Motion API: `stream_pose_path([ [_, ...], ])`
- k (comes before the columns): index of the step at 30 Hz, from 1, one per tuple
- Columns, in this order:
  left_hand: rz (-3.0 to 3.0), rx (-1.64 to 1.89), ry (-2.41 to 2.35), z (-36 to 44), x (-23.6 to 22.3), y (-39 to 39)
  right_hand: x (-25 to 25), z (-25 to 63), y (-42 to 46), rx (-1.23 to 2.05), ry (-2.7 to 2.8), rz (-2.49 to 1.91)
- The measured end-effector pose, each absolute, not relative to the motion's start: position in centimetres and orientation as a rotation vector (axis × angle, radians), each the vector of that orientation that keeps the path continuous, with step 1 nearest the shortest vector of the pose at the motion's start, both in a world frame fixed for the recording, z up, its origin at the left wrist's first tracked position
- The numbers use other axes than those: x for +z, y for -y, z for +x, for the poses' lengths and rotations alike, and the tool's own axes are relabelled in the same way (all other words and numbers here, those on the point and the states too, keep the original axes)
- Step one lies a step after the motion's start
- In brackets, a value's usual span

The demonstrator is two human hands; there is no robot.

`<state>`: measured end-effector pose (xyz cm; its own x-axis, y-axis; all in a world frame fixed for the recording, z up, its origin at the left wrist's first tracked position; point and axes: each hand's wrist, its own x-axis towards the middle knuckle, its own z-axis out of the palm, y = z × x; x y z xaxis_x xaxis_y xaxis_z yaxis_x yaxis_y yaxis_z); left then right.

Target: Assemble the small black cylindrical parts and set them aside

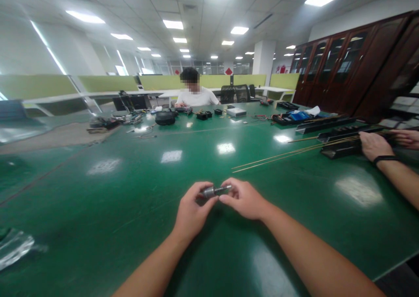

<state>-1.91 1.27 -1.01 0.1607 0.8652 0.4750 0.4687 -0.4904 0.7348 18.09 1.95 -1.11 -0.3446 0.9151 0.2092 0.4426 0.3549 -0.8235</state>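
Just above the green tabletop, a small silver-grey metal cylinder with a thinner rod (pixel 208 192) lies level between my two hands. My left hand (pixel 193 207) wraps its fingers and thumb around the thicker end. With thumb and fingertips, my right hand (pixel 245 197) pinches the thin rod near its tip. Parts of the piece are hidden behind my fingers, and its exact kind is too small to tell.
Long thin brass-coloured rods (pixel 271 158) reach in from a black rack (pixel 340 148) at right, where a co-worker's hand (pixel 376 146) rests. Another person (pixel 196 97) sits across the table. Tools, a black case (pixel 165 117) and a white box (pixel 236 112) line the far edge. Clear plastic (pixel 15 246) lies left.
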Motion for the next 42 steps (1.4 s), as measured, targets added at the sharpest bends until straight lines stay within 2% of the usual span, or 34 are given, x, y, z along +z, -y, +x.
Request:
stream_pose_path([
  [42,2.098,1.271,-1.217,-1.8,-1.2,-1.3,-0.7,17.8,-2.1,0.783,1.957,-1.034],
])
